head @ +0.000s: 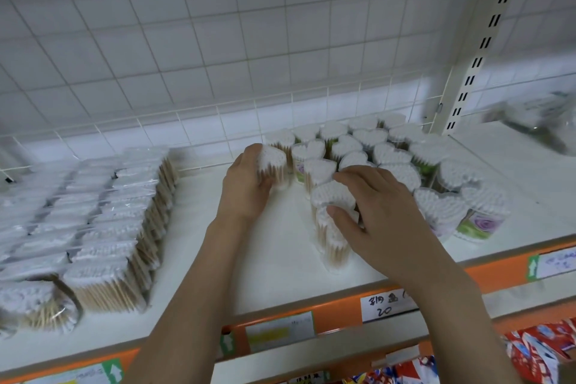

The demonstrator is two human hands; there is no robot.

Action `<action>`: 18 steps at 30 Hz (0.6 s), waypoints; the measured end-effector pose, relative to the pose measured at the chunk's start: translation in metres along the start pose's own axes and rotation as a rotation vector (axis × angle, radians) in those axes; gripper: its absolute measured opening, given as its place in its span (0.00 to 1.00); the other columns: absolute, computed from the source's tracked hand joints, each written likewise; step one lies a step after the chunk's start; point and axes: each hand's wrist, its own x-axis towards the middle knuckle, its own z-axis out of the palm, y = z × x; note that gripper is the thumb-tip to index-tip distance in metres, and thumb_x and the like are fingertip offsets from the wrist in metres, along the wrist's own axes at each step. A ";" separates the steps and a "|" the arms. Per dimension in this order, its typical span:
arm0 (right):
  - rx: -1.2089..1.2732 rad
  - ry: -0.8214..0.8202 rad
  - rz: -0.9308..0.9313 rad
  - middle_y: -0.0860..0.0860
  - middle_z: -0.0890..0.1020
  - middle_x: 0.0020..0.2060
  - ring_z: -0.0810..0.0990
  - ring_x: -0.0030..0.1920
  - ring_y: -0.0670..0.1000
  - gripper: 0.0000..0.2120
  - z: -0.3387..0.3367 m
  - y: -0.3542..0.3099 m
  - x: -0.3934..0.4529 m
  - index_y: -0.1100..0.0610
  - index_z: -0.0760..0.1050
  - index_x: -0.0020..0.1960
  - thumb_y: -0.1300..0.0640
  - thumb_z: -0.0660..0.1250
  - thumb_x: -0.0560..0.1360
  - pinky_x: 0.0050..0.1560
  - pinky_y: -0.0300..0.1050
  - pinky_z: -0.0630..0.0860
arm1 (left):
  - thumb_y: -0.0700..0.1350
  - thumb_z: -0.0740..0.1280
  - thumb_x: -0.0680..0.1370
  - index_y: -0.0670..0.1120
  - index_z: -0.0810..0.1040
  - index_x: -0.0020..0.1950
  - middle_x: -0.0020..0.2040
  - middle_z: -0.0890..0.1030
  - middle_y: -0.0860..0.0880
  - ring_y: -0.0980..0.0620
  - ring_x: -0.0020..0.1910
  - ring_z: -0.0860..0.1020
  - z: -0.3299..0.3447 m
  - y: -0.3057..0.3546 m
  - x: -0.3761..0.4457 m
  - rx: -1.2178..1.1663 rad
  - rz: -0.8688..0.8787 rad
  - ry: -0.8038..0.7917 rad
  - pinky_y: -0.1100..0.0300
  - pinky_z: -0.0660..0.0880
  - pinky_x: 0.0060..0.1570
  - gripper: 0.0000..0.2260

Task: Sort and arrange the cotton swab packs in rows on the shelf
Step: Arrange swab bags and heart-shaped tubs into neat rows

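Two bare forearms reach in from 6 o'clock over the orange shelf edge (336,310) with its handwritten price tag (385,302). Right hand (378,212) lies over a tipped heart-shaped swab pack (330,240) at centre, thumb pressed on its top, fingers spread and fairly straight across neighbouring packs; whether it grips, cannot tell. Left hand (246,184) at 11 o'clock curls round an upright pack (274,165), lifting or steadying it on the white shelf (193,243). Cluster of upright heart packs (389,159) fills 1 to 2 o'clock, some with floral labels. Flat bagged swab packs (103,215) sit in rows at 9 o'clock. White wire grid back panel (218,40) at 12 o'clock
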 end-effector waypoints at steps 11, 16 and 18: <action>-0.011 -0.074 0.009 0.47 0.71 0.64 0.66 0.65 0.48 0.20 0.004 0.008 0.011 0.54 0.67 0.67 0.49 0.60 0.77 0.63 0.43 0.62 | 0.35 0.70 0.70 0.43 0.68 0.66 0.56 0.77 0.42 0.41 0.55 0.74 0.021 0.002 0.017 -0.062 -0.060 -0.075 0.57 0.70 0.48 0.25; -0.003 -0.087 0.009 0.47 0.70 0.64 0.65 0.66 0.48 0.21 0.006 0.006 0.012 0.53 0.67 0.68 0.48 0.60 0.77 0.63 0.43 0.61 | 0.37 0.71 0.70 0.42 0.67 0.66 0.57 0.77 0.42 0.41 0.56 0.74 0.020 0.001 0.017 -0.070 -0.065 -0.088 0.61 0.67 0.45 0.26; 0.001 -0.090 0.009 0.48 0.71 0.64 0.67 0.65 0.49 0.21 0.007 0.002 0.014 0.54 0.68 0.67 0.49 0.61 0.77 0.64 0.45 0.63 | 0.38 0.72 0.70 0.42 0.66 0.67 0.58 0.76 0.43 0.42 0.57 0.73 0.016 0.003 0.014 -0.090 -0.066 -0.094 0.62 0.66 0.47 0.27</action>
